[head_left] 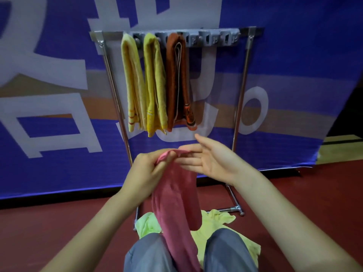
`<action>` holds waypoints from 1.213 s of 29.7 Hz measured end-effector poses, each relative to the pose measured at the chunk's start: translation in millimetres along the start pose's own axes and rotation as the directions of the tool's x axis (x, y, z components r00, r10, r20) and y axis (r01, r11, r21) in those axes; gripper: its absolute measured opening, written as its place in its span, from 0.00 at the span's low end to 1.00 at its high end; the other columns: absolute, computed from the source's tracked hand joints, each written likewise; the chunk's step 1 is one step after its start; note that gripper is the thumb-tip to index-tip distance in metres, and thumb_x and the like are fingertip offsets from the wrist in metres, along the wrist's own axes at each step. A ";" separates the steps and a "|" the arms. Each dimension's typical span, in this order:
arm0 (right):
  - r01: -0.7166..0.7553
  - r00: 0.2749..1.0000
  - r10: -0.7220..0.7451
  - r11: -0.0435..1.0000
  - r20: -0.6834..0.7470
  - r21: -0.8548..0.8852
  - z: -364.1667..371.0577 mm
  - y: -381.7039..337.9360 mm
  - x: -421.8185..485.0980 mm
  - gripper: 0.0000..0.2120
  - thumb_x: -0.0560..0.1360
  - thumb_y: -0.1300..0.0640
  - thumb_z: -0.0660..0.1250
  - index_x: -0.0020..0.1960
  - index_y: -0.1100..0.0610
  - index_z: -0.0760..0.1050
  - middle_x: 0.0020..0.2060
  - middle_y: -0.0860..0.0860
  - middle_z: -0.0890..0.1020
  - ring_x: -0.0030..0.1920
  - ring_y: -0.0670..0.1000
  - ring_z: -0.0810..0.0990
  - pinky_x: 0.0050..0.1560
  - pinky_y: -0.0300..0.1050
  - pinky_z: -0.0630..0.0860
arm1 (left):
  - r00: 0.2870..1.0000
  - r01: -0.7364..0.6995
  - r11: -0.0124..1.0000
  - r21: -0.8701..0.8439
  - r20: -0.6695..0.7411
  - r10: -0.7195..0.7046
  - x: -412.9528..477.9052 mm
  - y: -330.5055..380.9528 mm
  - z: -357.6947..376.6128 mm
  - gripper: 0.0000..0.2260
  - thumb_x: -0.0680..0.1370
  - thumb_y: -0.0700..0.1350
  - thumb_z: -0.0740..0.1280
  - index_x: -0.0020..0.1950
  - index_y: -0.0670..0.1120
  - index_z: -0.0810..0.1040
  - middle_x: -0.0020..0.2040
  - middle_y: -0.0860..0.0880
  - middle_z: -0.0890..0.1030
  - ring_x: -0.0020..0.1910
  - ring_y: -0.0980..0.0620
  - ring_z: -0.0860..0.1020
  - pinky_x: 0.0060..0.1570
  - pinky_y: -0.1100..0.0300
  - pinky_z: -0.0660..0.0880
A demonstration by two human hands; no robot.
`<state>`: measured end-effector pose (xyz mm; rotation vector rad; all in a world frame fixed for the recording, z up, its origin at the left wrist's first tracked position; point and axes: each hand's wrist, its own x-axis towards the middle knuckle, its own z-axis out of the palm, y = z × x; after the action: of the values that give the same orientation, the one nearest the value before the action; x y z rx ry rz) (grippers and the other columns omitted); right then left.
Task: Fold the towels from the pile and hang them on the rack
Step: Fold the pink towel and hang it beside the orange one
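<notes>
A pink towel [176,201] hangs down in front of me, between my knees. My left hand [146,171] grips its top edge in a closed fist. Beside it, my right hand [206,160] pinches the same edge between thumb and fingers, palm turned toward the left hand. The metal rack [242,91] stands straight ahead. Two folded yellow towels [133,81] [155,83] and a folded orange towel [177,81] hang on the left half of its top bar. A light yellow-green towel [220,222] lies crumpled on the floor at the rack's base.
A blue banner [59,95] with large white characters covers the wall behind the rack. The floor [304,193] is dark red. Grey clips [216,39] line the right half of the rack's top bar. My knees in grey trousers [225,250] are at the bottom.
</notes>
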<state>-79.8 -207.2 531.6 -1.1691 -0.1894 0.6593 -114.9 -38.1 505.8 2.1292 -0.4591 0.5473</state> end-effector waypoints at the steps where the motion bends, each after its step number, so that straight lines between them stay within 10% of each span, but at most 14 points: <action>1: 0.009 1.000 -0.008 0.999 0.009 -0.045 0.6 1.8 -2.7 0.21 0.79 0.49 0.50 0.55 0.64 0.74 0.44 0.57 0.81 0.44 0.51 0.82 0.46 0.40 0.79 | 0.999 0.053 0.997 -0.055 -0.012 -0.053 -0.8 4.5 -1.7 0.11 0.75 0.55 0.59 0.48 0.57 0.80 0.36 0.68 0.81 0.41 0.67 0.80 0.42 0.67 0.77; 15: 0.163 0.976 -0.217 0.662 0.021 -0.732 -29.2 42.5 -2.8 0.09 0.73 0.54 0.65 0.34 0.52 0.74 0.39 0.45 0.74 0.41 0.41 0.72 0.48 0.30 0.67 | 0.958 0.277 0.910 -0.308 0.014 -0.287 -1.9 14.6 -10.6 0.23 0.75 0.50 0.58 0.40 0.28 0.74 0.29 0.47 0.74 0.27 0.58 0.72 0.28 0.70 0.70; 23: 0.097 0.989 -0.147 0.750 -0.022 -0.654 -71.5 95.3 7.0 0.09 0.75 0.61 0.64 0.36 0.53 0.71 0.27 0.41 0.73 0.28 0.37 0.68 0.36 0.32 0.65 | 0.928 0.337 0.901 -0.272 -0.067 -0.367 7.9 -3.7 -21.4 0.18 0.77 0.49 0.58 0.32 0.40 0.73 0.22 0.53 0.76 0.23 0.62 0.73 0.26 0.71 0.70; 28: 0.023 0.993 -0.095 0.751 -0.074 -0.660 -93.4 129.5 9.2 0.12 0.74 0.62 0.65 0.34 0.54 0.68 0.17 0.42 0.67 0.22 0.39 0.61 0.27 0.32 0.58 | 0.916 0.343 0.915 -0.212 -0.142 -0.376 12.3 -15.5 -27.0 0.17 0.78 0.50 0.58 0.38 0.38 0.74 0.34 0.42 0.71 0.33 0.49 0.69 0.32 0.61 0.67; 36: -0.092 0.978 -0.041 0.796 -0.205 -0.598 -121.8 169.2 4.5 0.10 0.76 0.64 0.61 0.36 0.57 0.69 0.27 0.46 0.80 0.31 0.42 0.77 0.40 0.36 0.72 | 0.832 0.465 0.848 -0.252 -0.201 -0.516 2.0 -38.9 -36.5 0.17 0.78 0.50 0.57 0.32 0.45 0.74 0.20 0.57 0.77 0.22 0.65 0.74 0.25 0.74 0.70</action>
<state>-83.7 -262.0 330.4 -1.8597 -0.2142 0.5017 -101.5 13.3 500.5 1.8507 0.1887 0.4503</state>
